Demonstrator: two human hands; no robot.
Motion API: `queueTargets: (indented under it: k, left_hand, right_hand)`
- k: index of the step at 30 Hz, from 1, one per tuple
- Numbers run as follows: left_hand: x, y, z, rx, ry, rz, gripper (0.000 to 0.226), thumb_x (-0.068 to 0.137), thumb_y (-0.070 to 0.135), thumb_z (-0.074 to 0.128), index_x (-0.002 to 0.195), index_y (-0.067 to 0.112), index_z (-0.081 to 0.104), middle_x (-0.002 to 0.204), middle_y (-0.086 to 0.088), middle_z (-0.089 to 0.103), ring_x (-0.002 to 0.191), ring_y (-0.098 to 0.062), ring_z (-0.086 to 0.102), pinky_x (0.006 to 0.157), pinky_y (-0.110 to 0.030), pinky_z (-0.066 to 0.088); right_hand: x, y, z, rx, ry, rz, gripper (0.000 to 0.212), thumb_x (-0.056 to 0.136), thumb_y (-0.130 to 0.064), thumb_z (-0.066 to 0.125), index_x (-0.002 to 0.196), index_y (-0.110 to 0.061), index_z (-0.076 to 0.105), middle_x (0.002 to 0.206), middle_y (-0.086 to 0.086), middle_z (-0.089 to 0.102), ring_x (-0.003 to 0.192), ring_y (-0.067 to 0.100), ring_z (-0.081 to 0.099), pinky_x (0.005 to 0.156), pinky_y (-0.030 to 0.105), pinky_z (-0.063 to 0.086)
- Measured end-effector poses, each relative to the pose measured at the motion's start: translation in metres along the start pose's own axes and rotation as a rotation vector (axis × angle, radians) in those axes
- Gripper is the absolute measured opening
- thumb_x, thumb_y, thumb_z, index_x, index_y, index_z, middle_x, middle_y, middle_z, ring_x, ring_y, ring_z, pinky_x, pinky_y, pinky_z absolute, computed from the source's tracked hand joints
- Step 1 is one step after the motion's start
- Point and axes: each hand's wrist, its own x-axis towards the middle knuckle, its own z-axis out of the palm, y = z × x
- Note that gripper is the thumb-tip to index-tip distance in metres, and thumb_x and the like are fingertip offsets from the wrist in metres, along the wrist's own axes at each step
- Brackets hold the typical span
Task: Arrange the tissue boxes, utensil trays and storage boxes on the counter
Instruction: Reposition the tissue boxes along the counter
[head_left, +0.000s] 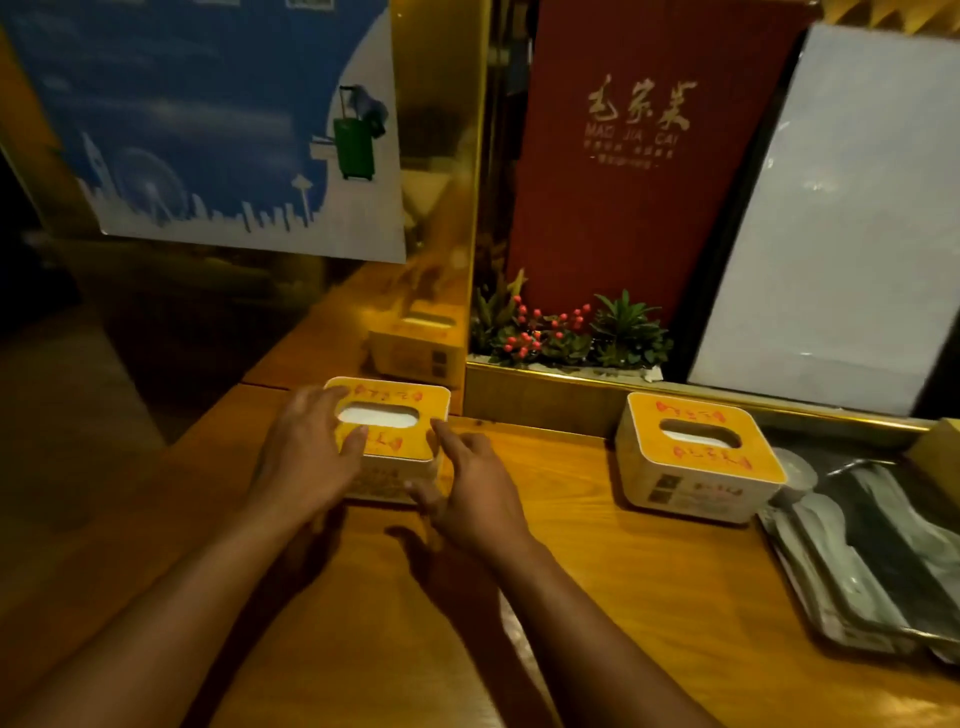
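Observation:
A white tissue box with a yellow lid (410, 405) stands on the wooden counter (597, 571) near its far left corner, against a gold wall. My left hand (306, 452) lies on the box's lid and left side, fingers spread. My right hand (467, 483) touches the box's right front corner with open fingers. A second, matching tissue box (696, 457) stands further right. At the right edge is a metal utensil tray (883, 566) holding wrapped utensils.
A gold mirror-like panel (436, 171) behind the left box reflects it. A planter with red berries (566, 338), a red menu board (639, 156) and a white board (841, 234) stand behind a gold ledge. The counter drops off at the left.

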Motion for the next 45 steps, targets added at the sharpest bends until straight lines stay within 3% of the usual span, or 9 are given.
queueTargets:
  k: [3, 6, 8, 18, 22, 28, 36, 40, 45]
  left_hand:
    - [0.005, -0.029, -0.003, -0.116, -0.078, -0.177, 0.057, 0.094, 0.038, 0.062, 0.145, 0.025, 0.043, 0.14, -0.014, 0.049, 0.122, -0.036, 0.054, 0.088, -0.048, 0.051]
    - [0.004, -0.035, 0.003, -0.299, -0.163, -0.233, 0.055, 0.098, 0.036, 0.057, 0.149, 0.027, 0.039, 0.139, -0.009, 0.057, 0.111, -0.031, 0.063, 0.063, -0.03, 0.05]
    - [0.001, -0.032, 0.005, -0.354, -0.186, -0.201, 0.056, 0.099, 0.034, 0.056, 0.151, 0.028, 0.038, 0.143, -0.011, 0.055, 0.111, -0.03, 0.064, 0.058, -0.025, 0.049]
    - [-0.046, 0.05, 0.038, -0.458, -0.308, 0.046, 0.064, 0.093, 0.04, 0.061, 0.151, 0.026, 0.038, 0.137, -0.012, 0.06, 0.094, -0.018, 0.063, 0.056, -0.021, 0.052]
    - [-0.061, 0.08, 0.057, -0.496, -0.353, 0.094, 0.065, 0.093, 0.032, 0.064, 0.151, 0.025, 0.037, 0.137, -0.009, 0.06, 0.105, -0.02, 0.064, 0.071, -0.033, 0.061]
    - [-0.061, 0.104, 0.073, -0.502, -0.351, 0.112, 0.06, 0.096, 0.026, 0.062, 0.151, 0.025, 0.037, 0.137, -0.008, 0.061, 0.102, -0.015, 0.062, 0.073, -0.026, 0.057]
    - [-0.045, 0.116, 0.09, -0.474, -0.361, 0.083, 0.06, 0.095, 0.023, 0.063, 0.151, 0.023, 0.039, 0.136, -0.009, 0.061, 0.112, -0.023, 0.063, 0.074, -0.024, 0.056]
    - [-0.033, 0.122, 0.098, -0.485, -0.381, 0.056, 0.061, 0.095, 0.023, 0.063, 0.151, 0.024, 0.038, 0.138, -0.009, 0.059, 0.114, -0.023, 0.062, 0.076, -0.027, 0.058]
    - [-0.02, 0.127, 0.109, -0.447, -0.378, 0.061, 0.061, 0.096, 0.025, 0.063, 0.152, 0.023, 0.038, 0.134, -0.01, 0.061, 0.111, -0.023, 0.063, 0.08, -0.033, 0.06]
  right_hand:
    - [0.006, -0.011, 0.014, 0.009, 0.025, 0.057, 0.073, 0.084, -0.05, 0.07, 0.147, -0.04, 0.034, 0.15, 0.004, 0.038, 0.13, 0.026, 0.046, 0.095, 0.038, 0.049]
    - [0.007, -0.016, 0.017, 0.045, 0.077, 0.065, 0.065, 0.09, -0.038, 0.068, 0.148, -0.032, 0.04, 0.148, 0.001, 0.043, 0.13, 0.023, 0.046, 0.098, 0.034, 0.047]
    - [0.004, -0.017, 0.015, 0.043, 0.115, 0.056, 0.059, 0.092, -0.033, 0.065, 0.147, -0.026, 0.043, 0.145, 0.0, 0.049, 0.129, 0.022, 0.048, 0.1, 0.034, 0.046]
    - [-0.058, 0.043, -0.062, -0.083, 0.248, 0.138, 0.055, 0.095, -0.026, 0.061, 0.147, -0.026, 0.042, 0.15, 0.0, 0.047, 0.133, 0.022, 0.047, 0.104, 0.036, 0.043]
    - [-0.074, 0.068, -0.087, -0.113, 0.258, 0.173, 0.056, 0.093, -0.024, 0.063, 0.146, -0.026, 0.043, 0.149, -0.002, 0.048, 0.131, 0.021, 0.048, 0.102, 0.037, 0.044]
    - [-0.079, 0.089, -0.104, -0.185, 0.236, 0.171, 0.054, 0.088, -0.028, 0.069, 0.138, -0.022, 0.05, 0.144, 0.005, 0.051, 0.129, 0.026, 0.046, 0.1, 0.043, 0.045]
    - [-0.065, 0.11, -0.096, -0.565, 0.297, 0.154, 0.052, 0.084, -0.042, 0.071, 0.131, -0.026, 0.052, 0.158, 0.013, 0.031, 0.148, 0.037, 0.019, 0.114, 0.056, 0.025]
    - [-0.056, 0.118, -0.096, -0.584, 0.33, 0.166, 0.054, 0.085, -0.043, 0.07, 0.133, -0.025, 0.053, 0.156, 0.015, 0.034, 0.148, 0.037, 0.02, 0.116, 0.052, 0.012]
    - [-0.046, 0.127, -0.098, -0.494, 0.316, 0.218, 0.057, 0.09, -0.05, 0.06, 0.141, -0.028, 0.045, 0.157, 0.013, 0.032, 0.147, 0.036, 0.02, 0.117, 0.053, 0.019]
